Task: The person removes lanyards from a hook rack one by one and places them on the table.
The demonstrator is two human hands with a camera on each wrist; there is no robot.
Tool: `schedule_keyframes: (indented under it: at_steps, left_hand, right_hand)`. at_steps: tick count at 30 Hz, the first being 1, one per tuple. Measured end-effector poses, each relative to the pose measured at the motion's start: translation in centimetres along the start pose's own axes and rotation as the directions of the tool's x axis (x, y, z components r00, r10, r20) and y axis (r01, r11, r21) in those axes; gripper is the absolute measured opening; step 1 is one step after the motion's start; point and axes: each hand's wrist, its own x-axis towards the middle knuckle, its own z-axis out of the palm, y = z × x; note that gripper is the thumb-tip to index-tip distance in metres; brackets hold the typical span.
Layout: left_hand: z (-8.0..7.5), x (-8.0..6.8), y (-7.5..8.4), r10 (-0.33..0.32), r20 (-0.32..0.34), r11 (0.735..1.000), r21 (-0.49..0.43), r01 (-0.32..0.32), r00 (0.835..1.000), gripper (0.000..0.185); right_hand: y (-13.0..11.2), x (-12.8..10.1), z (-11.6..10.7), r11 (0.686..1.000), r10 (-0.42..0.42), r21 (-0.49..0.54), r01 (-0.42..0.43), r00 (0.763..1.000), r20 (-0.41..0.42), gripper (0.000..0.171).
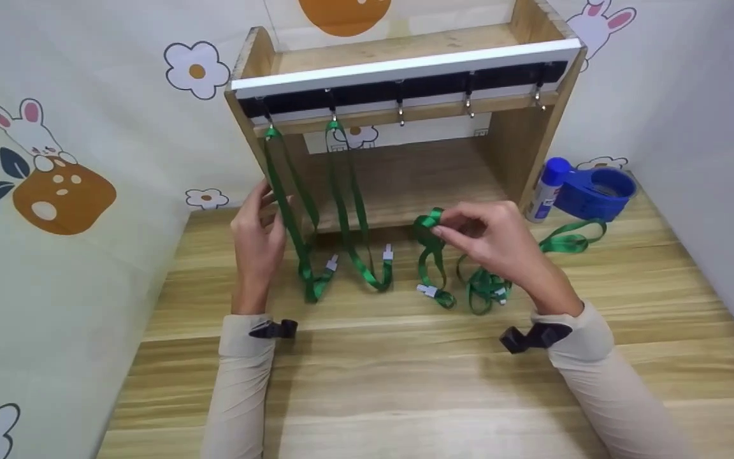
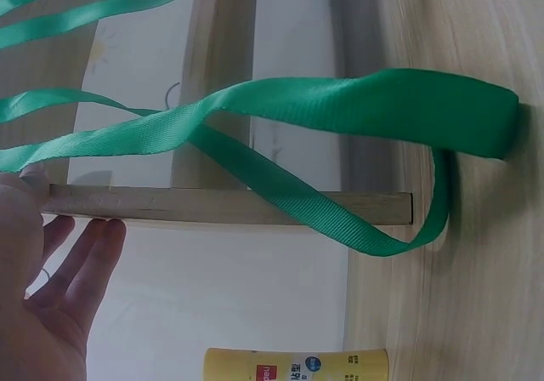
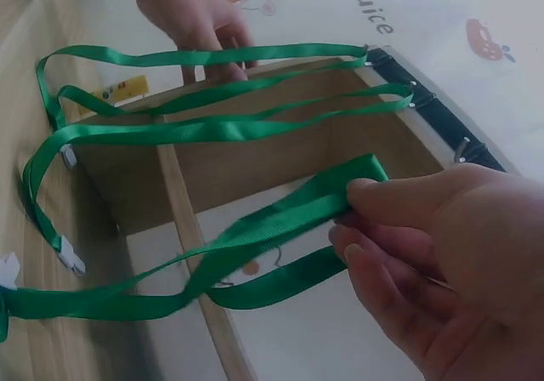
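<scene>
My right hand (image 1: 497, 239) pinches the loop end of a green lanyard (image 3: 289, 215) between thumb and fingers. Its lower part trails to the tabletop, where its white clip (image 1: 427, 291) lies. My left hand (image 1: 259, 233) holds the left side panel of a wooden shelf (image 2: 229, 206), thumb on one side and fingers on the other. Beside it, a green lanyard (image 1: 284, 210) hangs from the leftmost hook. A second hanging lanyard (image 1: 360, 210) is on the hook to its right. More green lanyards (image 1: 485, 287) lie in a tangle under my right forearm and hand.
Three hooks along the shelf's black strip (image 1: 437, 84) carry nothing. At the shelf's right stand a glue stick (image 1: 548, 190) with a blue cap and a blue tape dispenser (image 1: 596, 191). A yellow tube (image 2: 297, 366) lies by the left side panel. Patterned walls surround the wooden tabletop (image 1: 405, 382).
</scene>
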Motion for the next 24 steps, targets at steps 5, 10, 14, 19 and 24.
schedule_keyframes:
  at_steps: [5,10,14,19,24]
  left_hand:
    - [-0.1,-0.1,0.0,-0.012,0.008,1.000,0.002,0.012,1.000,0.046]
    - [-0.2,0.0,0.2,-0.028,0.009,1.000,0.002,0.028,1.000,0.047]
    - [-0.2,0.1,0.2,-0.032,0.008,0.999,-0.010,0.032,0.999,0.047]
    - [-0.2,0.1,0.2,-0.027,0.009,0.999,-0.020,0.027,1.000,0.046]
    - [-0.2,0.0,0.2,-0.027,0.011,0.999,-0.017,0.027,1.000,0.045]
  right_hand:
    - [0.0,-0.6,0.2,0.996,0.011,0.084,-0.023,0.990,0.140,0.011]
    - [0.0,-1.0,0.2,0.992,0.018,0.117,-0.045,0.975,0.221,0.010]
    - [-0.3,-1.1,-0.1,0.995,-0.010,0.103,-0.016,0.968,0.252,0.009]
    - [-0.3,-1.6,0.0,0.994,-0.049,0.110,0.022,0.966,0.254,0.005]
    - [0.0,-1.8,0.8,0.983,-0.037,0.186,-0.008,0.971,0.236,0.008]
